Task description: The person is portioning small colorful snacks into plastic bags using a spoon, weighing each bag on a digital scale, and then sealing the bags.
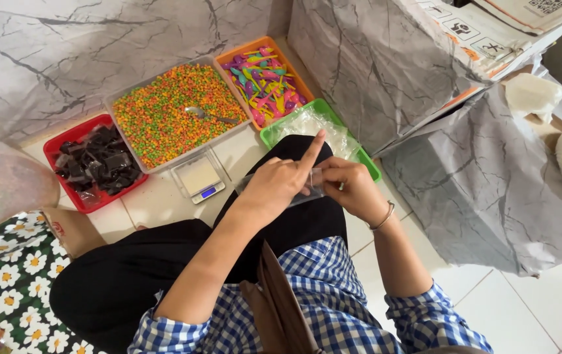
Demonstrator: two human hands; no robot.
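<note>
Two hands meet over the lap on a small clear plastic bag [307, 187], mostly hidden behind the fingers and hard to make out. The left hand [278, 183] pinches its near edge, index finger pointing straight up, while the right hand [350, 187] is curled closed on the other side. Behind them a green tray [274, 134] of clear bags is partly covered — beside it an orange tray [242, 54] of coloured spoons.

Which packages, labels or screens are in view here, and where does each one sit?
Small clear bag: held between left hand and right hand.
Scale screen: small blue rectangle, floor, front of pellet tray.
Cardboard box: top right, white with black pictogram labels.
</note>
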